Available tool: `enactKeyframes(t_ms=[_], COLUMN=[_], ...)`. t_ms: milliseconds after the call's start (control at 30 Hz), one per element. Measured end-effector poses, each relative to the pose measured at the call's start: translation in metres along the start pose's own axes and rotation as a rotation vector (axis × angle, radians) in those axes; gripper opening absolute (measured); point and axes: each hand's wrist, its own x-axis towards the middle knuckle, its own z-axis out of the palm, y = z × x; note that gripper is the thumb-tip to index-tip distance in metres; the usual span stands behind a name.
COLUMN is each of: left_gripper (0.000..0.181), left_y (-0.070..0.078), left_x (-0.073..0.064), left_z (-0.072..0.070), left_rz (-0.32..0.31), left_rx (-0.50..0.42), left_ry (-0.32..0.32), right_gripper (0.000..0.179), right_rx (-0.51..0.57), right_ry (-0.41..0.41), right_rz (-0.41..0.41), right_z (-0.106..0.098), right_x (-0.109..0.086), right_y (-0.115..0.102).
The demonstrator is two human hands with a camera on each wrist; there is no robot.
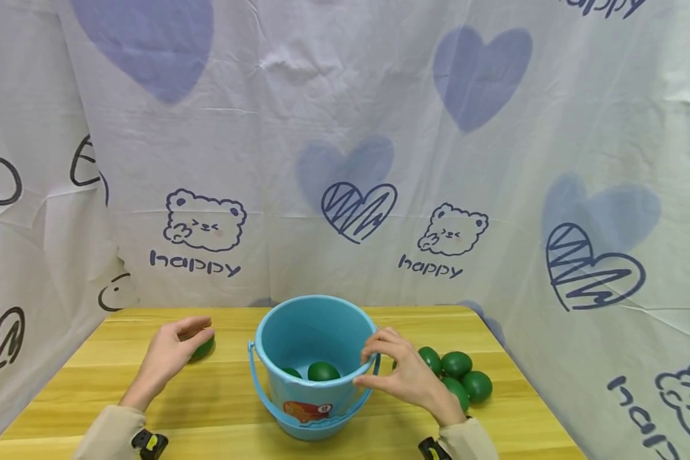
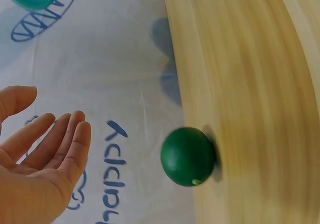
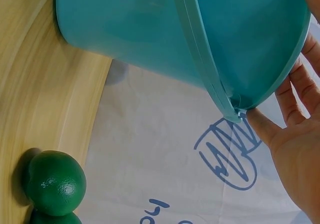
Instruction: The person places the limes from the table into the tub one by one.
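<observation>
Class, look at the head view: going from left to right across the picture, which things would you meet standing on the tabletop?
Lone green ball → blue bucket → group of green balls.

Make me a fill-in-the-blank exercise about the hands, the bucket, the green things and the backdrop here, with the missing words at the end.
1. The person's ____ hand touches the bucket.
2. The lone round green fruit on the table lies nearest the person's ____ hand.
3. Green fruit can be seen lying ____ the bucket, below its rim.
4. On the backdrop, the word printed under the cartoon bear is ____.

Missing words: right; left; inside; happy.
</observation>
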Motion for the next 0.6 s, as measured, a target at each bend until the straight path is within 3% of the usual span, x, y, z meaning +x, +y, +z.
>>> enactKeyframes(t_ms=[267, 433, 600], left_gripper=[0.065, 0.068, 0.07], left_y=[-0.019, -0.028, -0.035], left_x=[0.001, 0.004, 0.01], left_z=[-0.003, -0.005, -0.007], left_rz=[-0.076, -0.14, -0.14], left_rx=[0.017, 0.07, 0.138], left_ry=[0.001, 0.019, 0.046], right_gripper=[0.023, 0.024, 0.024], right_rx=[0.008, 0.01, 0.019], right_ry=[-0.016, -0.023, -0.027], right_rz=[-0.01, 0.025, 0.044], right_z=[-0.001, -0.002, -0.004], right_x=[0.0, 0.0, 0.0], right_y=[0.003, 0.0, 0.0])
